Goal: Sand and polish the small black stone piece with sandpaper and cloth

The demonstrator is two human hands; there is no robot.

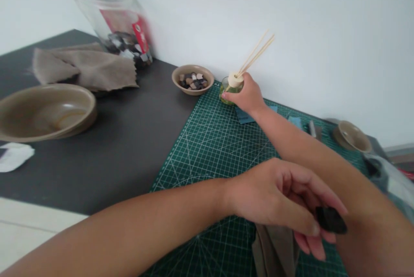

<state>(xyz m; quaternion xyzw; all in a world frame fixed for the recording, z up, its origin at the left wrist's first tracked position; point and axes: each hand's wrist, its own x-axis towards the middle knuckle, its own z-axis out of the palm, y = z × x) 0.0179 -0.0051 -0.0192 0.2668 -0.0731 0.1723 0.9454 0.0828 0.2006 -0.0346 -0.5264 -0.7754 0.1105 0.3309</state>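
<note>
My left hand [278, 199] reaches across in front of me and pinches a small black stone [331, 220] between thumb and fingers. Farther off, near the wall, my right hand [249, 93] is wrapped round a glass reed diffuser [227, 98] with a pale round stopper and thin sticks. The diffuser is over the far corner of the green cutting mat [207, 143]; whether it touches the mat I cannot tell. Below my left hand lies a brown-grey cloth [274, 247], partly hidden by the fingers. A small bowl of mixed stones [193, 92] stands just left of the diffuser.
On the dark table [139, 134] at left are a large brown bowl [82, 117], a folded brown cloth [106, 67] and a clear bag of stones [126, 44]. Blue paper [244, 116] lies beyond my right wrist. Another small bowl [354, 136] and a plastic bag [399, 177] are at right.
</note>
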